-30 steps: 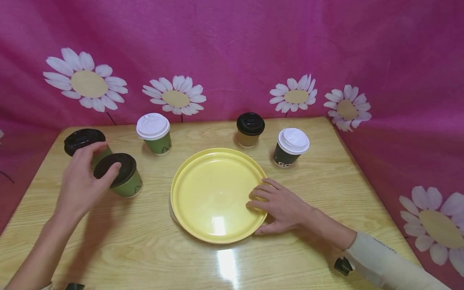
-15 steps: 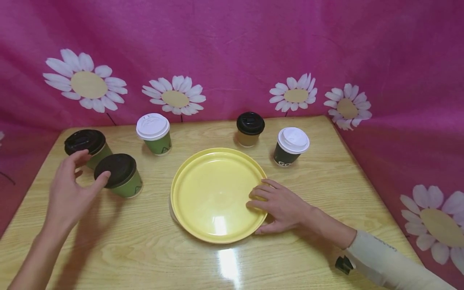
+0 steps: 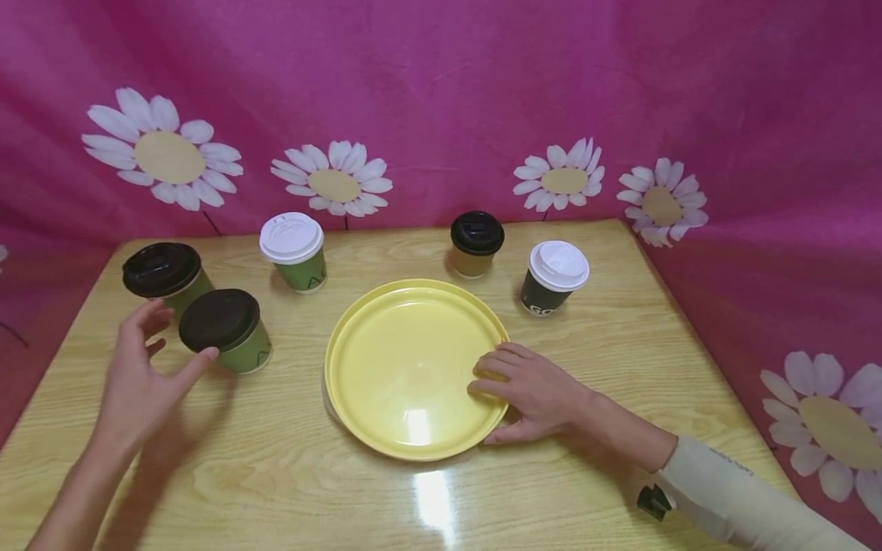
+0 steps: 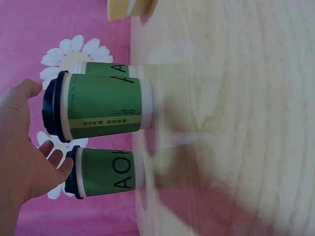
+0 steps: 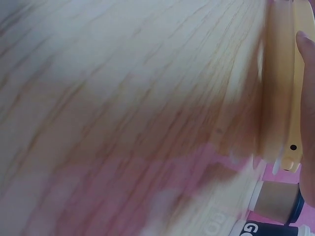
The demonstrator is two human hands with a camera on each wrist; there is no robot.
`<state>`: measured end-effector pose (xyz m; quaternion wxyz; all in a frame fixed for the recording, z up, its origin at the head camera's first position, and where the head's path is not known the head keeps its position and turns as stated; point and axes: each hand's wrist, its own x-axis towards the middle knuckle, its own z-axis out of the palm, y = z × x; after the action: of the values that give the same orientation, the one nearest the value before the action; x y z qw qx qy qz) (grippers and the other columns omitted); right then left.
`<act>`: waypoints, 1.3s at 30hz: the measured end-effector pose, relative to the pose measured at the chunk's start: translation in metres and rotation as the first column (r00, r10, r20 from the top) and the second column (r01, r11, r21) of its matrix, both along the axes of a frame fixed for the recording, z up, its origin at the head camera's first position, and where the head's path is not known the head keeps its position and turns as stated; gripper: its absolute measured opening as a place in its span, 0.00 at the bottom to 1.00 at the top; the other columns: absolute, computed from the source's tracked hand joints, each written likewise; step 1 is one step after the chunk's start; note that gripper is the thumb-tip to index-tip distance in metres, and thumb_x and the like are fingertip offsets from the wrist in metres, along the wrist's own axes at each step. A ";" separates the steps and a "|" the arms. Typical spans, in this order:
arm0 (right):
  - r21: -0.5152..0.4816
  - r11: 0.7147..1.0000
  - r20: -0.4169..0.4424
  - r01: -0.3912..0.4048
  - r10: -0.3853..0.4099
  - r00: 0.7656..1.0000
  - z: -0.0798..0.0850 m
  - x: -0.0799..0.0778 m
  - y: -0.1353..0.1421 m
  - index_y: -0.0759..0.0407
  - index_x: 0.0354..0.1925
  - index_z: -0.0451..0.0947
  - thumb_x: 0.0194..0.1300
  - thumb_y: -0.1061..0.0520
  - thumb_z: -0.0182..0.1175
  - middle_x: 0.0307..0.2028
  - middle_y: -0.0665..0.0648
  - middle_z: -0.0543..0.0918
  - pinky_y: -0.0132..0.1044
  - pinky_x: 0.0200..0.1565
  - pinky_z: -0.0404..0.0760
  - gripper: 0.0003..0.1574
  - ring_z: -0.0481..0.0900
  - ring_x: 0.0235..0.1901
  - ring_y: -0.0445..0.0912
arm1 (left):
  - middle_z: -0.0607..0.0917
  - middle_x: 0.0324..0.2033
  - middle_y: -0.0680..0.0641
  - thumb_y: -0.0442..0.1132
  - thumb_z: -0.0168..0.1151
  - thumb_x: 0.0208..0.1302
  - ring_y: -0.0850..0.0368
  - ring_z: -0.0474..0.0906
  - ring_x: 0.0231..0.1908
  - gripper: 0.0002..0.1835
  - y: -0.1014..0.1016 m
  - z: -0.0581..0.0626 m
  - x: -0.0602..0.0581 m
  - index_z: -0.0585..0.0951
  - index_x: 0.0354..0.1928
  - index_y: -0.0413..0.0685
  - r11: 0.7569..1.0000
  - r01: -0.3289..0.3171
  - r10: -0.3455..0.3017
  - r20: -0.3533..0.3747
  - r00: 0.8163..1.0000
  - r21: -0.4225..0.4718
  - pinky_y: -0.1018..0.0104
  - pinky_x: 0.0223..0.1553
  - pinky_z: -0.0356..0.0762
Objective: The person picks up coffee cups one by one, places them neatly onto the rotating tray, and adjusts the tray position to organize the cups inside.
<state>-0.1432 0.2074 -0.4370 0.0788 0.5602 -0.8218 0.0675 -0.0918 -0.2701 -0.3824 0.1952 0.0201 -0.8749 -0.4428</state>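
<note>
My left hand (image 3: pixel 141 375) hovers at the left beside a green paper cup (image 3: pixel 248 353) with a flat black lid, fingers loosely bent and holding nothing. In the head view its thumb tip overlaps that cup's edge; in the left wrist view the thumb stands a little apart from the nearest lid. Just behind is another green cup (image 3: pixel 187 295) with a black sip lid, partly covered by the fingers in the head view. My right hand (image 3: pixel 534 394) grips the rim of a round yellow tray (image 3: pixel 406 367), fingers over the inside and thumb at the outer side (image 5: pixel 280 83).
At the back stand a green cup (image 3: pixel 301 274) with a white lid and a small brown cup (image 3: pixel 472 264) with a black lid. A dark cup (image 3: pixel 542 295) with a white lid is at the right. A pink flowered cloth (image 3: pixel 441 115) borders the wooden table (image 3: pixel 331 505).
My left hand has come down from over the two black-lidded cups, toward me and slightly left, uncovering the front lid. The right hand and the tray have stayed in place.
</note>
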 end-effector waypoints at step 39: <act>-0.021 1.000 0.013 0.022 -0.022 1.000 -0.002 0.002 -0.001 0.49 0.49 0.73 0.47 0.22 0.52 0.47 0.52 0.73 0.46 0.61 0.54 0.43 0.67 0.50 0.47 | 0.54 0.57 0.49 0.29 0.72 0.44 0.53 0.55 0.57 0.55 -0.041 -0.087 -0.028 0.47 0.67 0.65 0.955 0.072 -0.089 0.045 0.995 0.289 0.82 0.49 0.66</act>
<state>-0.1415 0.2060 -0.4393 0.0804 0.5498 -0.8277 0.0790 -0.1196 -0.3113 -0.4699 0.1469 0.0253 -0.8068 -0.5717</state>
